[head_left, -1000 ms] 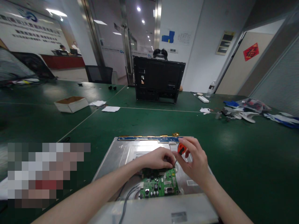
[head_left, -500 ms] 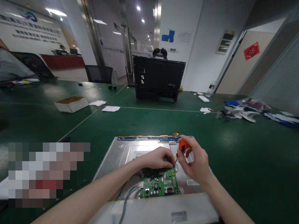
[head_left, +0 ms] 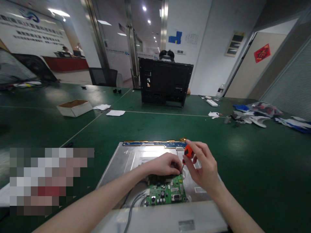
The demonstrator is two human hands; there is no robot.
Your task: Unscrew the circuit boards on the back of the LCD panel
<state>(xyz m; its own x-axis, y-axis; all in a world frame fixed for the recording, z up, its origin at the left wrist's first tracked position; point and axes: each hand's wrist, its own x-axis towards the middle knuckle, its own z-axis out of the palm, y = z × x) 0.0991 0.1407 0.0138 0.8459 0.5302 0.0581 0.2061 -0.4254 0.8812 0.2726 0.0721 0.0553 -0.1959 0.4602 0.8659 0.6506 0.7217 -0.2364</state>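
A green circuit board (head_left: 167, 191) lies on a silver metal panel (head_left: 116, 168), with grey cables (head_left: 136, 202) leading off its left side. My right hand (head_left: 204, 165) grips an orange-and-black screwdriver (head_left: 188, 151) by its handle. The shaft slants down to the board's upper right corner. Beside that tip, my left hand (head_left: 168, 165) rests over the board's top edge with its fingertips pinched together. Whatever those fingers hold, if anything, is hidden. Along the panel's far edge runs a narrow blue circuit strip (head_left: 148, 144).
Across the green table (head_left: 155, 127) stands a black monitor back cover (head_left: 166, 82), with a person partly hidden behind it. An open white box (head_left: 75, 110) and papers (head_left: 115, 113) sit to the left. Bags and gloves (head_left: 257, 113) lie on the right, near a bottle (head_left: 220, 92).
My right hand has turned slightly, and the screwdriver's handle has shifted a little to the left. Its tip stays at the board's corner. My left hand looks still.
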